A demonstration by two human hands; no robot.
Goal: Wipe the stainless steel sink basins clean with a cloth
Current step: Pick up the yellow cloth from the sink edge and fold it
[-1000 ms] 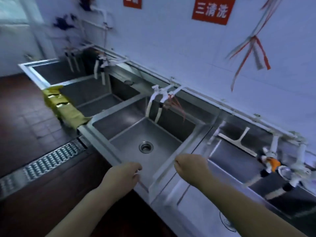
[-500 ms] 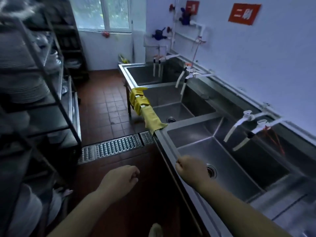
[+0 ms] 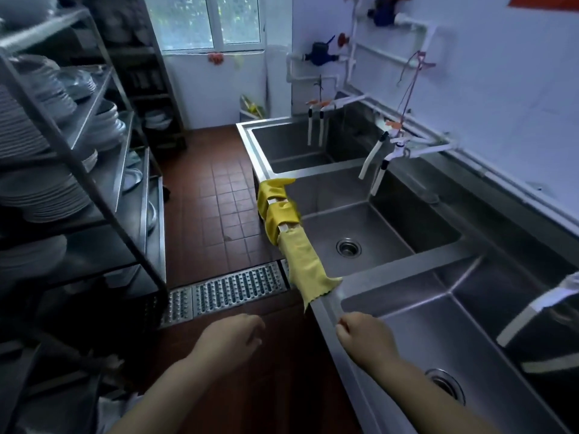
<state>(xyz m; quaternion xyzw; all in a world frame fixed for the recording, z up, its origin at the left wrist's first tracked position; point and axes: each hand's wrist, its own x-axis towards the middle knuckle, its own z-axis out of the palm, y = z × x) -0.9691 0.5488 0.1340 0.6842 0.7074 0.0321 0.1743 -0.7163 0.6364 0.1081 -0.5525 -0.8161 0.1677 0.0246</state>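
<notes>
Along the right wall runs the sink unit (image 3: 404, 261), steel, at least three basins in a row: far basin (image 3: 291, 145), middle basin (image 3: 354, 227) with its drain (image 3: 348, 247), near basin (image 3: 438, 333) closest to the person. All look dry and bare, no suds, no cloth inside. White taps (image 3: 380, 164) hang over the middle one. Opposite, on the left, a metal rack (image 3: 103, 170) stacked with plates (image 3: 37, 170). Red tile floor (image 3: 219, 195) between, with a grated drain (image 3: 225, 289) across it.

Yellow cloths (image 3: 294, 236) are draped over the front rim of the middle basin, several in a line; the nearest end hangs at the corner where middle and near basins meet. That is the task's tool, untouched.

Left hand (image 3: 233, 335): loosely curled, holding nothing, out over the floor in front of the sink. Right hand (image 3: 365, 336): fingers curled in, also nothing in it, over the front rim of the near basin, just short of the nearest cloth end. Whether it touches the rim, can't tell.

Step, as I judge it: fetching a cloth; wiping not started. Next move calls for the right hand to go forward a little, uncurl, pinch the near cloth end and lift it off the rim without dragging the others onto the floor, then take it into a basin.
</notes>
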